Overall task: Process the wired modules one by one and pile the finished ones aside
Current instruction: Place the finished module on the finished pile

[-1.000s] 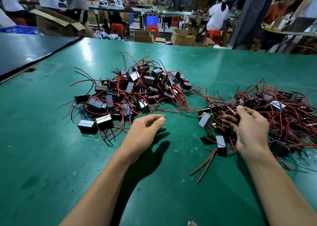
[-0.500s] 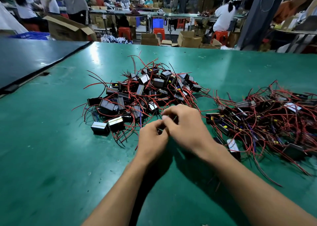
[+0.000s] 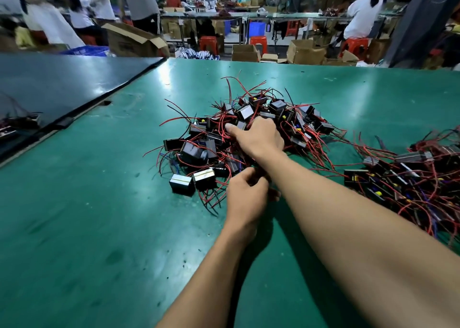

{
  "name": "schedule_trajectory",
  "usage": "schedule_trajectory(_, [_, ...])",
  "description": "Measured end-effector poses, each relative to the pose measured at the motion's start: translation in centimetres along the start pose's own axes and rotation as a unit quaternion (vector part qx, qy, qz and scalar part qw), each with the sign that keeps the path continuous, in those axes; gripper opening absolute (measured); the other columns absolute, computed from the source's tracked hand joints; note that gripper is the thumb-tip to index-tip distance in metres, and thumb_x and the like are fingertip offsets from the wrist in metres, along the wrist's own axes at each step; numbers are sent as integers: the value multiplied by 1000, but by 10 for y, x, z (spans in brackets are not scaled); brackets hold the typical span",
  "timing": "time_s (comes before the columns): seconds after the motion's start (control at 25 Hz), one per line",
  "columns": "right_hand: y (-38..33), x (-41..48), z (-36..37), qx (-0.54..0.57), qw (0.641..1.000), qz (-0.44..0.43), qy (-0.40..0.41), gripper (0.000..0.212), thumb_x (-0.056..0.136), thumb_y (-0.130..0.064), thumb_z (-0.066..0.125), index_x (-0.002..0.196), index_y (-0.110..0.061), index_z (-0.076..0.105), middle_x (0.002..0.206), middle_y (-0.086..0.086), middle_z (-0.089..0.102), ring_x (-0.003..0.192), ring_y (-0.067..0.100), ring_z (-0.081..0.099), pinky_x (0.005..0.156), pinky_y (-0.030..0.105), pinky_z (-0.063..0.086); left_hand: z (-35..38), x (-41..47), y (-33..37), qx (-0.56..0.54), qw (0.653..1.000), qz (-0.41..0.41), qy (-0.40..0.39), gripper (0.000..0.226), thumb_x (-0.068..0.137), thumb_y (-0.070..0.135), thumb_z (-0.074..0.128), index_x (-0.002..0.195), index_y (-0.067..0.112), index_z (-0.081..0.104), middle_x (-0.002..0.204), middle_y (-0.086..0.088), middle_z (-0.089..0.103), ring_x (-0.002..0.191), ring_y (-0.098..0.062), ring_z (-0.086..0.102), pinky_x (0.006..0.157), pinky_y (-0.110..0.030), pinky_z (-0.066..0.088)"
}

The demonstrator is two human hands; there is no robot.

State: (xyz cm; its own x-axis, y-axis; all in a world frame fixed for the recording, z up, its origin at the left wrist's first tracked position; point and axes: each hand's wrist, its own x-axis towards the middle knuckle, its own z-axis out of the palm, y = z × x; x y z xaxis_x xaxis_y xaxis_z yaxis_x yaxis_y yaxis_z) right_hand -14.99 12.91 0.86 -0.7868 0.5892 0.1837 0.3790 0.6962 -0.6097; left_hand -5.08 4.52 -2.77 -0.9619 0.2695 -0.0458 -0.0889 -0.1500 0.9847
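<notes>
A pile of black wired modules (image 3: 199, 151) with red and black leads lies at the middle of the green table (image 3: 99, 228). My right hand (image 3: 258, 136) reaches across onto the top of this pile, thumb stretched out to the left, fingers pointing down among the modules and partly hidden. My left hand (image 3: 245, 195) sits at the pile's near edge, just under my right forearm, its fingers loosely curled with nothing visible in them. A second, more tangled heap of wired modules (image 3: 408, 178) lies at the right.
A dark panel (image 3: 62, 86) borders the table at the left. Two modules (image 3: 191, 180) sit apart at the front of the middle pile. Beyond the far edge are cardboard boxes (image 3: 306, 51), red stools and people at other benches.
My right hand took a module from the right heap, met my left hand in front of the middle pile, then moved up onto that pile. My left hand stayed near the pile's front edge.
</notes>
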Motion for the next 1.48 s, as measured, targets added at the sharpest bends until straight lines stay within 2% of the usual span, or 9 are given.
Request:
schedule_trajectory(0.16, [-2, 10, 2, 65, 997, 47, -7, 24, 79, -39, 66, 79, -14, 67, 90, 6, 69, 85, 29, 64, 66, 28, 41, -3, 2, 4, -38, 999, -20, 6, 18, 89, -13, 50, 97, -7, 66, 74, -10, 64, 44, -8, 54, 44, -20, 44])
schedule_trajectory(0.28, [12, 8, -28, 215, 976, 29, -14, 32, 82, -35, 71, 60, -16, 59, 62, -5, 60, 61, 17, 54, 51, 25, 35, -3, 0, 8, -72, 997, -31, 24, 11, 94, -5, 53, 96, 0, 62, 72, -12, 59, 48, -15, 58, 49, -25, 49])
schedule_trajectory(0.36, [24, 1, -62, 266, 962, -12, -57, 24, 84, -34, 75, 68, -19, 66, 62, -10, 63, 53, 4, 54, 49, 20, 38, -3, -1, 11, -104, 993, -30, 46, 7, 98, 1, 52, 96, 2, 59, 74, -12, 58, 50, -17, 59, 50, -25, 49])
schedule_trajectory(0.64, [48, -60, -121, -147, 969, -156, -122, 35, 72, -53, 78, 61, -22, 68, 60, -4, 66, 59, 7, 60, 52, 22, 42, 1, -7, 22, -126, 992, -22, -14, 30, 99, 29, 54, 96, 3, 68, 90, -14, 72, 79, -21, 70, 76, -33, 58])
schedule_trajectory(0.8, [43, -85, -102, -121, 967, -140, -175, 15, 81, -27, 70, 93, -20, 74, 85, 4, 73, 81, 24, 67, 73, 31, 55, 1, -9, 17, -100, 992, -79, -19, 8, 94, 9, 62, 91, 5, 68, 90, -14, 70, 86, -24, 66, 91, -42, 55])
schedule_trajectory(0.92, [42, -61, -118, 0, 947, -63, -316, 13, 87, -7, 68, 99, -12, 69, 82, 7, 77, 66, 17, 70, 54, 23, 50, -4, -8, 14, -108, 987, -115, -15, 9, 94, 2, 60, 100, -2, 65, 108, -26, 68, 103, -37, 68, 92, -45, 56])
schedule_trajectory(1.08, [43, -23, -107, 14, 970, -54, -236, 17, 88, -2, 64, 93, -15, 74, 75, 5, 75, 47, 10, 60, 41, 17, 41, -5, -7, 14, -102, 987, -122, -19, 18, 91, -7, 58, 109, -2, 59, 103, -25, 66, 91, -34, 69, 76, -35, 61])
schedule_trajectory(1.28, [51, -17, -51, -77, 965, -154, -198, 27, 87, -24, 71, 113, -22, 75, 113, 4, 72, 98, 19, 67, 90, 27, 53, -4, -4, 16, -104, 979, -172, -35, 22, 93, -6, 53, 114, -2, 58, 96, -24, 67, 78, -32, 71, 71, -43, 62])
schedule_trajectory(1.48, [55, -12, -31, -196, 959, -181, -97, 44, 80, -43, 72, 118, -25, 63, 116, 4, 66, 104, 29, 64, 77, 35, 51, -6, -4, 16, -86, 980, -173, -37, 23, 89, -16, 50, 99, 2, 62, 87, -23, 64, 83, -34, 66, 72, -37, 61])
